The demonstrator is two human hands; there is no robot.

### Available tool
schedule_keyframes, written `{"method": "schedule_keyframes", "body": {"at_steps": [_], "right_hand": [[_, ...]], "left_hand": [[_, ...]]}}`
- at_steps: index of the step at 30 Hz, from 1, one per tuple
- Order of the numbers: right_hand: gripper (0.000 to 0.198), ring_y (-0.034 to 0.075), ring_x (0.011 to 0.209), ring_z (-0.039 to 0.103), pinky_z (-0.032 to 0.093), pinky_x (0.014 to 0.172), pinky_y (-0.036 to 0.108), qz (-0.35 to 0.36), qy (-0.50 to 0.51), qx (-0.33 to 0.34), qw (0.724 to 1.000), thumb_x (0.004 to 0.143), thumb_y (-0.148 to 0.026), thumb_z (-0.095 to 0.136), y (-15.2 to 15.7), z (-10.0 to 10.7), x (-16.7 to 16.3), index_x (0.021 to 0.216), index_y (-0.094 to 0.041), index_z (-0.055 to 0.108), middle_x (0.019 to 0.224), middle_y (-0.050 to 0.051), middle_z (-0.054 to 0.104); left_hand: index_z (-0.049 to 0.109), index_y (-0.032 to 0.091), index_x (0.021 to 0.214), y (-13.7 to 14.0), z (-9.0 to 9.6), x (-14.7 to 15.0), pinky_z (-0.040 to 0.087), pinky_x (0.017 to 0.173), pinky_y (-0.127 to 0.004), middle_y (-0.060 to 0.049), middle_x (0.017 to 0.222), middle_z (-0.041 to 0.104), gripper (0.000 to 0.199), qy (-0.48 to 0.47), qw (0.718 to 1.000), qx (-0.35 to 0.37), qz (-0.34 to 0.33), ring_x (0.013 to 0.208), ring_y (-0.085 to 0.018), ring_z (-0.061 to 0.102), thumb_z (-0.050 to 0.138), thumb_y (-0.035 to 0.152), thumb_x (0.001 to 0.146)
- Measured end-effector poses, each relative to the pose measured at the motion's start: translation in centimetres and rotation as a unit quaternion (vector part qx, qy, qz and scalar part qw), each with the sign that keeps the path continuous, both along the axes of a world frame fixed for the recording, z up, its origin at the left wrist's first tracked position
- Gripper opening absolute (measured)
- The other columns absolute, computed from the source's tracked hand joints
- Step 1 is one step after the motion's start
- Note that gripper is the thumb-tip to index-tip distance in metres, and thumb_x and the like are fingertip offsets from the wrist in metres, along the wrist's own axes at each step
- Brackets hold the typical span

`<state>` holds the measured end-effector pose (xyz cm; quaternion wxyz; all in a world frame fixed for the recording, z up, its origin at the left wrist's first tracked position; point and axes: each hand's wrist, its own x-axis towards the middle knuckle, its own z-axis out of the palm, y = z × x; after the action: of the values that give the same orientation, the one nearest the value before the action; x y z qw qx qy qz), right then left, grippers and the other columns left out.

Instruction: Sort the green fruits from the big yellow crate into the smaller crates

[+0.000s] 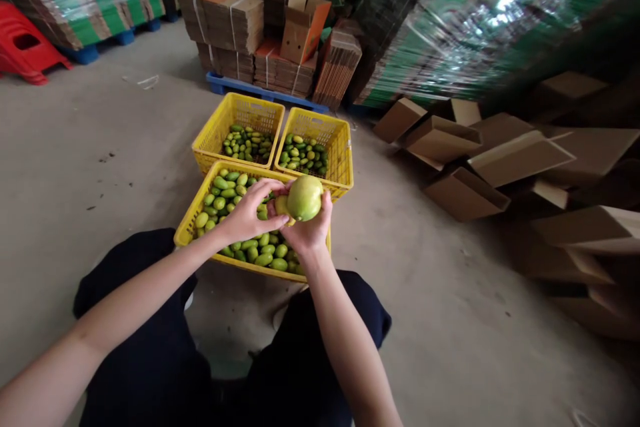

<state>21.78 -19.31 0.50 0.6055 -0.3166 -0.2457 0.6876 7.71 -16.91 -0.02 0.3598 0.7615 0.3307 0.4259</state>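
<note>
Over the near yellow crate [186, 230], my right hand [307, 237] is closed with its palm up around a large yellow-green lemon [305, 198]. A smaller yellowish lemon [283, 205] lies beside it, partly hidden by fingers. My left hand [253, 207] reaches in from the left, its thumb and fingers curled around that smaller lemon. Below both hands, many green and yellow-green lemons [264, 259] fill the near crate.
Behind stand two more yellow crates, the left one [207, 140] and the right one [343, 147], holding smaller green fruit. Bundled flat cartons [223, 17] sit on a blue pallet [217, 83]. Open cardboard boxes [465, 193] lie at right; a red stool [30, 47] stands far left.
</note>
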Motion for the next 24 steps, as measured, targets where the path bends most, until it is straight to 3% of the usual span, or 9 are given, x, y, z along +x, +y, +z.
{"method": "schedule_keyframes", "body": {"at_steps": [4,9,15,17,20,24], "right_hand": [[0.051,0.023,0.081,0.060,0.051,0.065,0.035,0.002,0.013,0.003,1.000,0.073,-0.072,0.053,-0.1,0.3,0.2,0.091,-0.025,0.063,0.086,0.006,0.063],[0.059,0.021,0.077,0.060,0.050,0.062,0.034,0.021,0.023,-0.017,0.999,0.076,-0.078,0.044,-0.5,0.9,0.2,0.091,-0.024,0.064,0.086,0.006,0.063],[0.051,0.020,0.078,0.061,0.051,0.064,0.034,-0.011,0.035,-0.044,0.998,0.076,-0.073,0.052,-0.5,1.1,0.7,0.084,-0.024,0.064,0.081,0.005,0.065],[0.048,0.019,0.072,0.059,0.049,0.061,0.032,-0.039,0.055,-0.071,0.995,0.075,-0.070,0.057,-0.2,0.9,1.2,0.080,-0.023,0.063,0.074,0.003,0.063],[0.045,0.013,0.057,0.051,0.045,0.054,0.028,-0.062,0.074,-0.107,0.990,0.073,-0.067,0.063,0.2,0.5,1.9,0.075,-0.022,0.062,0.063,0.000,0.059],[0.034,0.012,0.056,0.051,0.045,0.053,0.025,-0.069,0.051,-0.092,0.992,0.064,-0.048,0.082,0.3,0.0,2.0,0.078,-0.023,0.063,0.068,-0.002,0.065]], "left_hand": [[0.060,0.022,0.117,0.2,0.1,-0.3,0.043,0.105,-0.046,-0.012,0.124,0.061,0.044,0.013,1.000,0.016,-0.017,0.119,-0.028,0.056,0.072,0.039,0.078],[0.063,0.022,0.118,0.6,-0.3,-0.6,0.040,0.107,-0.048,-0.014,0.127,0.061,0.061,0.053,0.996,0.064,-0.035,0.121,-0.031,0.055,0.083,0.047,0.066],[0.068,0.023,0.107,0.1,0.2,-0.3,0.040,0.108,-0.046,-0.011,0.120,0.068,0.048,0.033,0.999,0.002,-0.003,0.118,-0.031,0.058,0.083,0.046,0.067],[0.068,0.022,0.106,-0.2,0.6,-0.2,0.048,0.099,-0.039,-0.010,0.116,0.069,0.045,-0.013,0.998,-0.062,-0.001,0.112,-0.028,0.062,0.080,0.046,0.071],[0.065,0.019,0.102,-0.2,0.6,-0.3,0.053,0.077,-0.029,-0.008,0.100,0.071,0.044,-0.085,0.983,-0.163,0.006,0.085,-0.020,0.068,0.076,0.052,0.074],[0.060,0.019,0.094,0.3,-0.4,-0.3,0.041,0.048,-0.021,0.002,0.066,0.058,0.050,-0.128,0.966,-0.223,-0.004,0.048,-0.009,0.050,0.068,0.064,0.076]]}}
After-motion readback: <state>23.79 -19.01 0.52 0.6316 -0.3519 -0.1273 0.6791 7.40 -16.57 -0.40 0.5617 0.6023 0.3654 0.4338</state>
